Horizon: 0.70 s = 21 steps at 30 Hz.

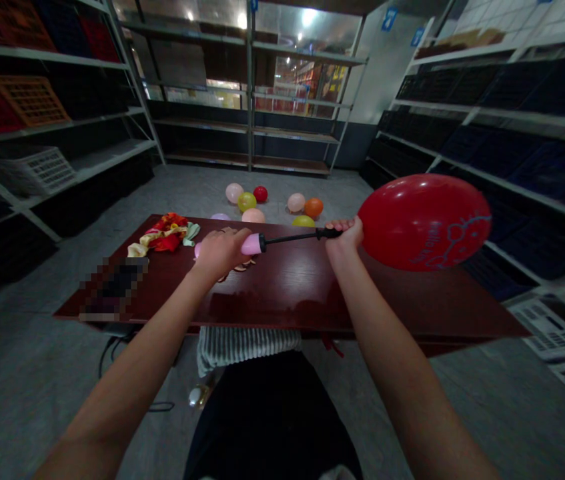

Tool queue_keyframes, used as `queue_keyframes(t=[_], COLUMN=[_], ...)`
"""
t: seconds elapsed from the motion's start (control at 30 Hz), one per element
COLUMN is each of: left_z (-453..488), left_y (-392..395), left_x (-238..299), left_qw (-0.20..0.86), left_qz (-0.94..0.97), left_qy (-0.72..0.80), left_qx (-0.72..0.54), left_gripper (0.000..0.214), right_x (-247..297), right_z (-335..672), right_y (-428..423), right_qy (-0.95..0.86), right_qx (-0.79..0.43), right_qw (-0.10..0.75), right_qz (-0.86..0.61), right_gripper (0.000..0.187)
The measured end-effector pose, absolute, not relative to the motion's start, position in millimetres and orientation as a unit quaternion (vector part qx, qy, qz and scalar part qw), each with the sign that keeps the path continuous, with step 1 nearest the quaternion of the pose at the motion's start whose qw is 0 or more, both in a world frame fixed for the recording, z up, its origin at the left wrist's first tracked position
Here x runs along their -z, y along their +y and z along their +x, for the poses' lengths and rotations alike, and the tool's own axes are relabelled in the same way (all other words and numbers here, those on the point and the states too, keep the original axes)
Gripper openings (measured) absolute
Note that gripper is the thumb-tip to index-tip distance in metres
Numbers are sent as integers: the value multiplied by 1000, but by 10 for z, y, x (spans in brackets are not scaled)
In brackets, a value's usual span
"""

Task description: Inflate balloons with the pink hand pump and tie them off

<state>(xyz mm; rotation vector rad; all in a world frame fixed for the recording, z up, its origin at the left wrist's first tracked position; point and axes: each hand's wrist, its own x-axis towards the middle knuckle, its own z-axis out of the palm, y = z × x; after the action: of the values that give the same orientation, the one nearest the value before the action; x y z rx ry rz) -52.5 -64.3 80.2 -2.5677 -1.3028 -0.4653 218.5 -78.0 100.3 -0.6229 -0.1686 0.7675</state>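
Observation:
A hand balloon pump (pixel 292 237) with a pink barrel and a black rod stretches between my two hands above the table. My left hand (pixel 223 253) is closed around the pink barrel. At the other end, my right hand (pixel 345 235) grips the black end piece, where the neck of a large inflated red balloon (pixel 422 220) meets it; the fingers hide the neck. Blue cartoon print shows on the balloon's right side. Some flat tan pieces (pixel 243 265) lie under my left hand, partly hidden.
The dark red table (pixel 282 293) bears a heap of limp balloons (pixel 167 233) and a blurred-out dark object (pixel 117 287) on the left. Beyond it, several inflated balloons (pixel 247 202) rest on the floor. Shelves with crates (pixel 27 100) stand on both sides.

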Motion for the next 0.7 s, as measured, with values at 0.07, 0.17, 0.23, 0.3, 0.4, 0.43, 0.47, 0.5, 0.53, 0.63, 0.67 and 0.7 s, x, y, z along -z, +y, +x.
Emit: queue_keyframes(t=[0.07,0.17,0.23,0.3,0.4,0.43,0.47,0.5,0.53,0.63,0.67,0.7], left_z=[-594,-627,-609,-571,-491,-455,-413,-362,-304,-105,-45,5], left_y=[-638,-673,-716,-766,-845,-871,-898,-926,-954,-1032,-1051,-1063], left_x=[-781,-820,-879,-937,-991,-1001,-1011,-1021,-1033,-1079,-1094,-1105], left_qw=[134,177,204,214,210,210,212,213,214,195,185,176], left_qz=[-876,-868,-854,-834,-812,-809,-809,-809,-809,-816,-818,-819], left_qy=[-432,-421,-430,-452,-479,-480,-480,-479,-478,-473,-472,-473], left_qx=[171,192,210,235,261,265,265,265,266,271,273,272], left_gripper=[41,36,35,36,34,33,33,32,33,34,33,32], right_x=[-989,-995,-1020,-1052,-1086,-1091,-1093,-1094,-1094,-1101,-1105,-1110], right_z=[2205,2160,2108,2056,1978,1947,1912,1872,1825,1660,1604,1553], right_y=[-802,-809,-799,-790,-799,-807,-815,-822,-826,-816,-808,-798], right_qy=[-65,-32,-13,-10,-23,-26,-28,-31,-35,-54,-59,-60], right_qx=[-373,-381,-382,-377,-375,-379,-384,-390,-395,-407,-409,-410], right_qw=[879,884,887,889,889,888,887,884,881,872,871,872], right_qz=[-290,-270,-260,-259,-261,-258,-255,-255,-257,-268,-265,-260], right_gripper=[38,37,37,37,36,36,36,36,36,36,36,36])
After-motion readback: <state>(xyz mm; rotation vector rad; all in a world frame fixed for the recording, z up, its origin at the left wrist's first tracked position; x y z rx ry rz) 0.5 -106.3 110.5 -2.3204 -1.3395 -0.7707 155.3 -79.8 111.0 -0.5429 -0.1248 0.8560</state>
